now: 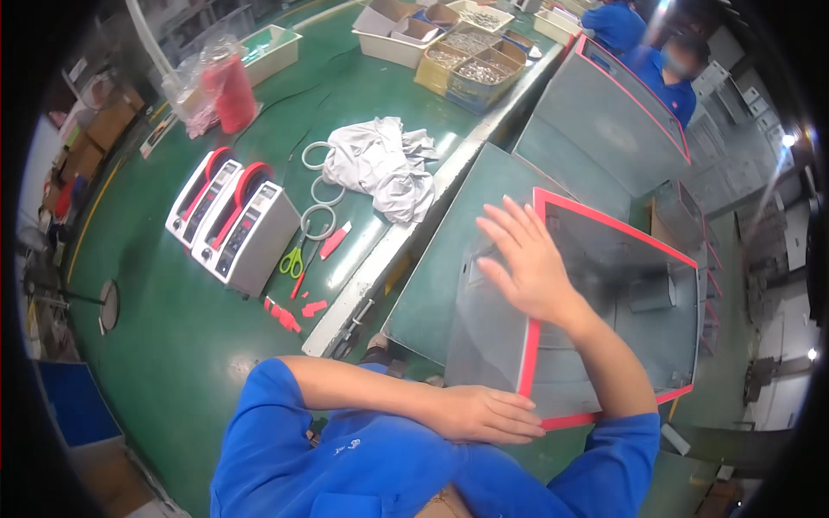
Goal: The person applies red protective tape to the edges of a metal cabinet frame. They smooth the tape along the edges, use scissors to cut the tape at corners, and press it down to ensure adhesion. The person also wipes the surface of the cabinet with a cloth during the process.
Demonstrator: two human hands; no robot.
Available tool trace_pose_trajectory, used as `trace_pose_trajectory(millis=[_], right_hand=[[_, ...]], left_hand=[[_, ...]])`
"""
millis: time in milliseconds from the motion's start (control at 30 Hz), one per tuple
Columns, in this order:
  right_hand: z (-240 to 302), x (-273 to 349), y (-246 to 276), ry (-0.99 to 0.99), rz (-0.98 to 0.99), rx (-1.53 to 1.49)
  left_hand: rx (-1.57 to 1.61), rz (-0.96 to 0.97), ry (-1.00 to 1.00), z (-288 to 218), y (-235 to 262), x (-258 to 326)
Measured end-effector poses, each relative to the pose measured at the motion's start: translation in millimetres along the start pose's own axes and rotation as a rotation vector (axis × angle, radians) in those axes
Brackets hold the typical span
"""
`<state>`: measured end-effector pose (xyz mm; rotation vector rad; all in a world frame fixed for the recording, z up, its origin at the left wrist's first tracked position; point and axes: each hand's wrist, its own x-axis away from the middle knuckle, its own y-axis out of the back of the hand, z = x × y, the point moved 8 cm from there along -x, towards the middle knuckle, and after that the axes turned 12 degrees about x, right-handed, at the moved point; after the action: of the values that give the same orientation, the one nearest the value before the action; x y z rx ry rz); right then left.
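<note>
A grey metal box with an open front stands in front of me, tilted in view. Red tape runs along the edges of its opening. My left hand lies flat over the near corner of the taped rim, fingers stretched out side by side. At the upper part of the left edge, my right hand is spread, its palm over the rim and fingers pointing away; whether the palm presses on the tape is hidden. Neither hand holds a loose item.
On the green table at left are two tape dispensers, green scissors, red tape scraps, empty rings and a grey cloth. Bins of small parts stand farther off. Another taped box and co-workers are at far right.
</note>
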<state>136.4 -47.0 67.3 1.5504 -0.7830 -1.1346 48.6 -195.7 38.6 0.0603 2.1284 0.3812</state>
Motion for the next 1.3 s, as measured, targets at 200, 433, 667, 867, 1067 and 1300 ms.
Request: trace_pose_trajectory(millis=[200,433,667,867,1067,1300], right_hand=[[-61.3,-52.5,-26.6,-0.131,-0.018,0.169],[-127.0,-36.0,-8.2,-0.561,-0.097,-0.323],[-112.8,-13.9,0.4,-0.416,-0.041,-0.4],[-112.5,-13.6,4.8,-0.469,-0.125,-0.424],[-112.4,-8.5,5.2,-0.47,-0.194,-0.434],[-115.8,-5.3,-0.7,-0.483,-0.166,-0.474]], left_hand=[[0.302,0.02,-0.197,7.2,8.9,4.7],[0.554,-0.087,-0.148,12.9,26.7,11.0],[0.07,-0.725,0.242,57.6,133.9,34.6],[-0.064,-0.965,0.571,111.0,217.5,37.5],[0.057,-0.854,0.683,151.3,224.2,23.6],[-0.029,-0.802,0.657,157.4,226.8,17.4]])
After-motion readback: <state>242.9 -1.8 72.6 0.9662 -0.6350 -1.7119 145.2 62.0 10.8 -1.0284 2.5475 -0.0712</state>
